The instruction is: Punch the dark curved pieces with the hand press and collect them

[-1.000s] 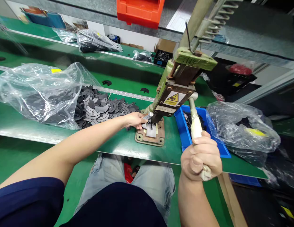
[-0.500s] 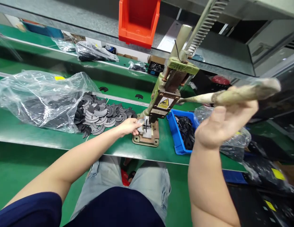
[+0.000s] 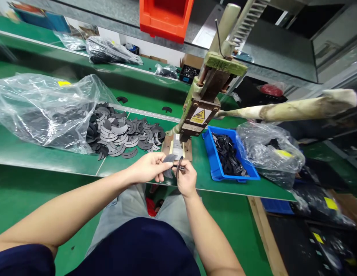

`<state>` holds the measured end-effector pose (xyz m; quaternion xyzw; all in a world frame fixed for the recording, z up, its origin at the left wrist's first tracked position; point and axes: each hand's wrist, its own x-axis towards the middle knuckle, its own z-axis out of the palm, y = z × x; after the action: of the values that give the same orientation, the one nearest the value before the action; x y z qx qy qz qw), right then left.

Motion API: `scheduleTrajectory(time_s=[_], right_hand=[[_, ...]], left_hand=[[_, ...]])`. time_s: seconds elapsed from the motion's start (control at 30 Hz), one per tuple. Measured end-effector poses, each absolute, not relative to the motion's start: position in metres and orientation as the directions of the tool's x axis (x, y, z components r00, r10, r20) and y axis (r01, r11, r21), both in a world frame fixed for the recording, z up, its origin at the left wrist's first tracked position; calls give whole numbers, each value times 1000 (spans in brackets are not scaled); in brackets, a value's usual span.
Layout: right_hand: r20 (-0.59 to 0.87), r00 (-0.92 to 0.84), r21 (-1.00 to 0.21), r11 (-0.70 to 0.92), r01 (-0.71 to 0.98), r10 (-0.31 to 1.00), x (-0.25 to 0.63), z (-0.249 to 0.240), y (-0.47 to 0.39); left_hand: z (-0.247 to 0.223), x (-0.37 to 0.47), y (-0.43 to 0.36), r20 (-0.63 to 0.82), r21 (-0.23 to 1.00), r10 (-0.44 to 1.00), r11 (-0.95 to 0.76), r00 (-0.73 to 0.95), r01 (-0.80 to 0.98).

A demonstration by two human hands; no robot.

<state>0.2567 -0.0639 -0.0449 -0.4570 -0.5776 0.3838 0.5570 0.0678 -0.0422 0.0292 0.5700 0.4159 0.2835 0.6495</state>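
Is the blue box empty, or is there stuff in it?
Not empty: the blue box has a pile of black pieces inside, showing through its open top.

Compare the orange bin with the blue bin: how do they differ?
The orange bin is up on the grey shelf; the blue bin is down on the green bench. The blue bin holds dark parts, while the visible part of the orange bin shows none. Both are open-topped.
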Motion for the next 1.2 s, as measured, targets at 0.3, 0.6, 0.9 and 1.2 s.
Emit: scheduleTrajectory(time_s=[0.3,0.6,0.9,1.2], right_hand=[[340,40,-936,333,116,940,262,-49,-77],[382,7,-887,364,284,924,264,-45,-82],[401,-191,-744,441,502,896,279,-30,-73],[409,-250,-722,479,499,877,280,-32,-76]], left_hand=[[29,74,-40,-338,935,741,335,580,117],[39,68,-21,-365,930,678,298,638,216],[28,59,-34,138,836,922,-305,362,456],[11,70,-32,-38,890,902,-166,431,424]])
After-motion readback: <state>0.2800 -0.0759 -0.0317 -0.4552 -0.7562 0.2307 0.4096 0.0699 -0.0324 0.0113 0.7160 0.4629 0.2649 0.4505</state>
